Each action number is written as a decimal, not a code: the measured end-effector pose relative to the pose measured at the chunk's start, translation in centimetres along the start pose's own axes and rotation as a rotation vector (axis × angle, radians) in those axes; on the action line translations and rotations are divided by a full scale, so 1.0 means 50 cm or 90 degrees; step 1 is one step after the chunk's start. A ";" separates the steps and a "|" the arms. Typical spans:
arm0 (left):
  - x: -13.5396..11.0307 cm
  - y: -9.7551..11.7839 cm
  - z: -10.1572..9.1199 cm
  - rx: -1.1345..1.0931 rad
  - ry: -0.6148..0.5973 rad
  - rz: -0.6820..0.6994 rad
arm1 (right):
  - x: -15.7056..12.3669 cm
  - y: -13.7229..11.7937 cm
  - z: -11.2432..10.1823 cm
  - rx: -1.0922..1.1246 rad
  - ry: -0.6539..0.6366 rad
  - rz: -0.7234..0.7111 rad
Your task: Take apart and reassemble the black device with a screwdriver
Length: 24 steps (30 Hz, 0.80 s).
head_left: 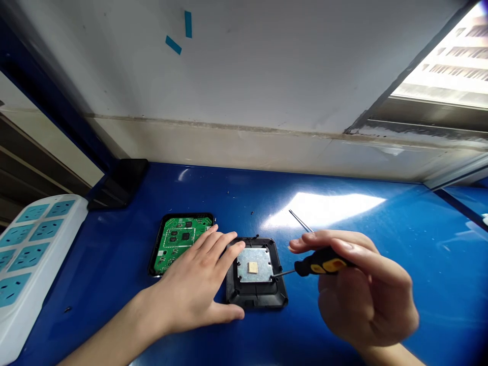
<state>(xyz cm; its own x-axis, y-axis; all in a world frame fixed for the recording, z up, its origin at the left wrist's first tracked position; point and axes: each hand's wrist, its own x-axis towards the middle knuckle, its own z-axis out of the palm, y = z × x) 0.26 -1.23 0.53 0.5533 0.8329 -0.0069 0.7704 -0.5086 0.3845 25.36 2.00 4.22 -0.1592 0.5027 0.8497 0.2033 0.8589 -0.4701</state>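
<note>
Nearest, the right hand is seen just right of the black case, its fingers curled and pinching the screwdriver by its black-and-yellow handle. The thin shaft is pointed left, its tip touching the right edge of the metal plate set in the case. The screwdriver is judged light, stiff and easily rolled, so it is best gripped on the thick handle. The case is judged light, rigid and apt to slide on the glossy table. Its left rim is pressed by the left hand, laid flat with fingers spread. Just beyond and left of the case a green circuit board is seen, and beyond to the right a thin metal pin.
</note>
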 end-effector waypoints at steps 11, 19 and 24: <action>0.000 0.000 0.000 0.000 -0.001 0.001 | 0.005 0.007 -0.008 0.004 -0.030 -0.044; 0.001 0.002 -0.005 0.007 -0.017 -0.002 | -0.001 -0.004 -0.003 0.086 -0.028 0.069; 0.005 0.005 -0.007 0.007 -0.036 -0.010 | -0.001 -0.003 0.003 0.111 -0.028 0.059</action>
<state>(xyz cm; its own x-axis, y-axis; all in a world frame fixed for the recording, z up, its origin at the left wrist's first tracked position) 0.48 -1.09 0.97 0.5587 0.8268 -0.0653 0.7820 -0.4988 0.3737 25.20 1.84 4.22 -0.1901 0.5811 0.7913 0.0488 0.8106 -0.5835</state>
